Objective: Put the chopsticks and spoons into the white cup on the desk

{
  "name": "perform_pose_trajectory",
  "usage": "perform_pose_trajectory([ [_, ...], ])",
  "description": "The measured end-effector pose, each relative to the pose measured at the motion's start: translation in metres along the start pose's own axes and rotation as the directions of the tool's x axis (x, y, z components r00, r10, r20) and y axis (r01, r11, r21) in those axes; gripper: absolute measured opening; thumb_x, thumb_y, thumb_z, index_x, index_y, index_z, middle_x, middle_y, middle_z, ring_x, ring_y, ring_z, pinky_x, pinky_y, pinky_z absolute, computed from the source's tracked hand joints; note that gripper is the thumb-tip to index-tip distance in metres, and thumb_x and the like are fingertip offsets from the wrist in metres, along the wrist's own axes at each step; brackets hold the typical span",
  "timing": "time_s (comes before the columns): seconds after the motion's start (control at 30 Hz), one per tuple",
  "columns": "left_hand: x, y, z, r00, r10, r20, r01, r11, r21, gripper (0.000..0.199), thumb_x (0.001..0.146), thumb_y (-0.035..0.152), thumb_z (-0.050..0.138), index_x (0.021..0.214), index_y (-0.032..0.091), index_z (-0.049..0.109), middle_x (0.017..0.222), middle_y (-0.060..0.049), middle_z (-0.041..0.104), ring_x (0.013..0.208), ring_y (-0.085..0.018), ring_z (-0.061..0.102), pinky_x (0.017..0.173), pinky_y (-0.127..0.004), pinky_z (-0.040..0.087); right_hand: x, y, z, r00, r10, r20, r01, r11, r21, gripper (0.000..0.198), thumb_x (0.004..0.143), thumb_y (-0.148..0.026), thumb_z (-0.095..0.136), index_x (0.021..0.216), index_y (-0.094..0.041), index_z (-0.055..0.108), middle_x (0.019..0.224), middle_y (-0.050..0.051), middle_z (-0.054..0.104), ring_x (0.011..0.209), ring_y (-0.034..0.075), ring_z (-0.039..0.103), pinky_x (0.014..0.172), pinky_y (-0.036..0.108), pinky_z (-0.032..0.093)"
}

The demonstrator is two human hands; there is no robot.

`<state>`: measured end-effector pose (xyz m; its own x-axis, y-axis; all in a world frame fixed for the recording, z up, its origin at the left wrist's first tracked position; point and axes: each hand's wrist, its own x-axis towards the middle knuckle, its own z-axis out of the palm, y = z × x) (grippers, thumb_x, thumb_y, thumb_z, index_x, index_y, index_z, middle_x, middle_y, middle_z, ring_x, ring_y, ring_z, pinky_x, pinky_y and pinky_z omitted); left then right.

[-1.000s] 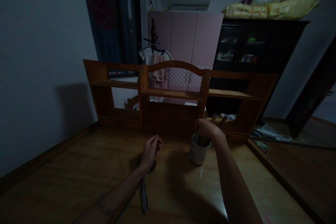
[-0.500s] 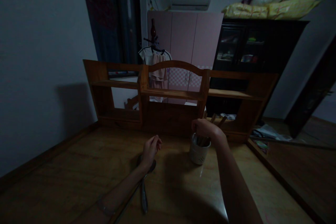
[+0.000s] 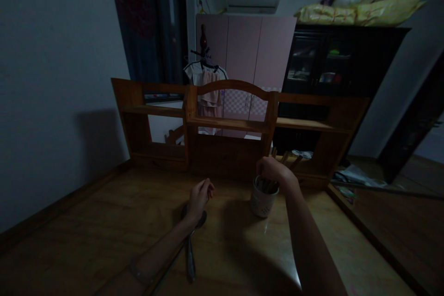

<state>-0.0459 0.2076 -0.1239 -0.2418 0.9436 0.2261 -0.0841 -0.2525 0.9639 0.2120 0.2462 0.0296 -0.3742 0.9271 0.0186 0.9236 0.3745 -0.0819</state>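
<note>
A pale cup [image 3: 263, 202] with dark marks stands on the wooden tabletop, holding several wooden chopsticks [image 3: 268, 187] that lean to the right. My right hand [image 3: 270, 169] is over its mouth, fingers pointing down and closed at the left of the rim. The back of the hand hides what they grip. To the left, my left hand [image 3: 200, 194] hovers with its fingers curled together and nothing visible in them. Under its wrist lies a metal spoon [image 3: 190, 261], with another dark long-handled utensil [image 3: 169, 266] crossing it, partly covered by my forearm.
A wooden shelf unit [image 3: 227, 123] lines the back of the table [image 3: 104, 222]. A wall [image 3: 52, 101] borders the left side, and a raised wooden edge [image 3: 367, 226] runs along the right. Wardrobes and hanging clothes [image 3: 210, 88] are behind.
The right hand has shifted very slightly to the right, and the tops of the chopsticks have tipped a little the same way. My left hand and the spoon stay where they were.
</note>
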Motion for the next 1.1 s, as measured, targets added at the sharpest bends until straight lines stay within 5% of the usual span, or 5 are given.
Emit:
perform_pose_trajectory([
  [0.77,0.001,0.000,0.000,1.000,0.000,0.021,-0.001,0.999,0.039,0.041,0.082,0.054,0.050,0.068,0.015,0.056,0.050,0.003,0.049,0.039,-0.005,0.037,0.038,-0.015,0.022,-0.003,-0.003,-0.001,0.996,0.093,0.009,-0.092,0.991,-0.095,0.008,0.088,-0.010,0.059,0.088,-0.009,0.067,0.086,0.007,0.069,0.081,0.017,0.067,0.074,0.031,0.053],
  [1.1,0.005,0.011,-0.004,0.994,0.109,0.011,-0.105,0.928,0.357,0.045,0.090,0.050,0.031,0.073,0.017,0.056,0.056,0.000,0.053,0.048,-0.011,0.049,0.046,-0.020,0.035,-0.007,-0.008,-0.005,0.993,0.112,-0.039,-0.115,0.988,-0.100,0.020,0.078,0.000,0.055,0.089,-0.007,0.071,0.089,0.016,0.070,0.080,0.020,0.067,0.065,0.023,0.046],
])
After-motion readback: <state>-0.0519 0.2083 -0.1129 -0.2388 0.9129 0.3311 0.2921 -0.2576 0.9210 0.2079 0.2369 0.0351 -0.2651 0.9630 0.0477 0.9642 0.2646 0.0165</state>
